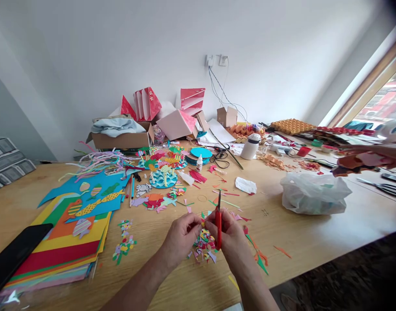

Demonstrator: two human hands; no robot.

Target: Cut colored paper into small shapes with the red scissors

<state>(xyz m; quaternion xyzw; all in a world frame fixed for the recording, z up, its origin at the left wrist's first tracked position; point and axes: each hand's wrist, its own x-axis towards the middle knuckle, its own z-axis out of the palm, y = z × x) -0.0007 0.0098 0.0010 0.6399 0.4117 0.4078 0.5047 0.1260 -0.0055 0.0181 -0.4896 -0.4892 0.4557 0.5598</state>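
Observation:
My right hand (230,235) is closed round red-handled scissors (219,222), whose blades point up and away from me. My left hand (181,236) is pinched shut on a small paper piece I cannot make out, right beside the scissors. Below and between both hands lies a heap of tiny multicoloured paper scraps (204,248) on the wooden table (314,242).
A stack of coloured paper sheets (64,246) with cut-out fish lies at left, a black phone (16,255) beside it. Paper crafts, a small glue bottle (199,163), cardboard boxes and red folders crowd the back. A white plastic bag (314,193) sits right. Another person's hand (369,160) works at far right.

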